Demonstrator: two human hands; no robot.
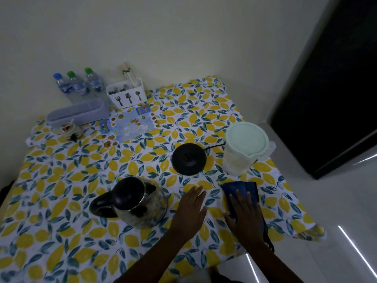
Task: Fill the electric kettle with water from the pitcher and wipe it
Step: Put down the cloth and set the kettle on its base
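Head view: right hand (243, 211) fingers (238, 198) flat on blue cloth (240, 189).

On the lemon-print table (61, 180), the left hand (190, 209) lies flat beside the kettle (134, 203). The right hand (244, 213) presses a blue cloth (239, 187). Base (188, 158) and lidded pitcher (245, 147) stand behind.

Yellow-lemon tablecloth (67, 180), blue cloth (242, 187), black kettle base (188, 159), pale-green pitcher lid (245, 138)
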